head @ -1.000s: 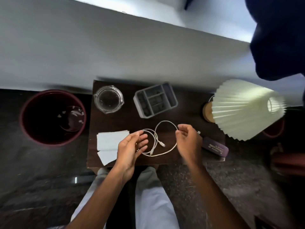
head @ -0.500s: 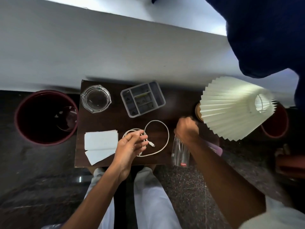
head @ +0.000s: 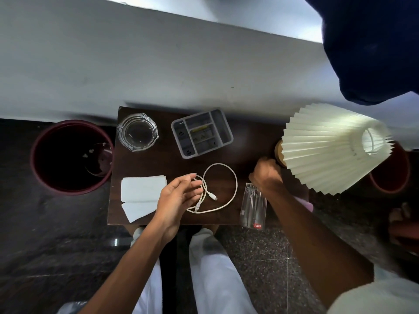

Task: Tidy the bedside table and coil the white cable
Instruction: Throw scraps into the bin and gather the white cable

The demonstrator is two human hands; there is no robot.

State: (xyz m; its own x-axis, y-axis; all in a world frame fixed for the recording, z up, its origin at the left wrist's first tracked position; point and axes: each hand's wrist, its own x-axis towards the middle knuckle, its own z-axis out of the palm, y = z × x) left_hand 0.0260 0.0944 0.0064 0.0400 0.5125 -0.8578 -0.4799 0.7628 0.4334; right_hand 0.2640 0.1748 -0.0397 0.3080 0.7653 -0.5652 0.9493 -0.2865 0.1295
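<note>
Bedside tabletop [head: 145, 159]: white cable [head: 229, 180] loose, both hands over it.

Cable lies looped just front of the grey organiser tray [head: 201, 133]. Left hand [head: 176, 198], grip released, fingers touch the loop's left side. Right hand [head: 266, 175], right of the cable, is clenched over a clear plastic packet [head: 253, 206].

the right hand [head: 266, 175] fingers curl out of sight; the lamp shade [head: 333, 146] hides most of its base.

White cable [head: 234, 186], dark brown table [head: 145, 162]
</note>
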